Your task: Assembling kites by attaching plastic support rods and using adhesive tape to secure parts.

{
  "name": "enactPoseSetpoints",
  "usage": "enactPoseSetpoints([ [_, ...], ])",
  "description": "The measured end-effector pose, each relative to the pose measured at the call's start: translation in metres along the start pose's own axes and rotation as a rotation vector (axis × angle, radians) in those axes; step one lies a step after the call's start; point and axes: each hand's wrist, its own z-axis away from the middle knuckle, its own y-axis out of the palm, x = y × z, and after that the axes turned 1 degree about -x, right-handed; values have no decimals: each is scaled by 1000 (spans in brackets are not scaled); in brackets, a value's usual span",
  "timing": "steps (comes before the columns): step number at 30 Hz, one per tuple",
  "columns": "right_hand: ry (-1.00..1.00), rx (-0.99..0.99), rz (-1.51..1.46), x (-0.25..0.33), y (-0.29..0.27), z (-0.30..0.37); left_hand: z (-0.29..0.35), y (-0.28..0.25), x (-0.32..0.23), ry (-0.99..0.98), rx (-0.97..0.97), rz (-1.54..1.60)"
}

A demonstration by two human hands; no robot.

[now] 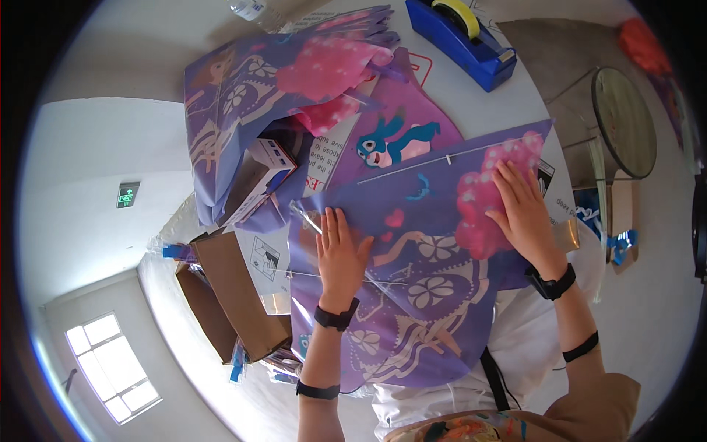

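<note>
A purple printed kite (412, 295), with pink bubbles, flowers and thin white rods, lies spread before me and hangs over the near edge of the table. My left hand (342, 261) rests flat on its left part, fingers stretched out and thumb apart, beside a clear plastic piece at the corner. Flat on the pink bubbles at the right lies my right hand (524, 210), its fingers spread. One thin rod (412, 168) runs along the slanted upper edge. Under that edge shows a pink-purple sheet with a blue rabbit (398, 140).
A pile of similar printed sheets (250, 96) stands at the back left, partly over a small box (265, 173). A blue tape dispenser (471, 44) sits at the back right of the white table (508, 110). Left is an open cardboard box (243, 295); right, a round stool (624, 121).
</note>
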Motion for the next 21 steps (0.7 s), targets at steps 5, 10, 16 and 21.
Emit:
enactPoseSetpoints([
  [5, 4, 15, -38, 5, 2, 2, -8, -5, 10, -43, 19, -13],
  [10, 9, -52, -54, 9, 2, 3, -12, -18, 26, 58, 45, -97],
  [16, 93, -191, -172, -5, -2, -18, -48, -28, -30, 187, -21, 154],
  [21, 135, -391, -184, -32, 10, -43, -59, -13, -48, 212, -69, 153],
])
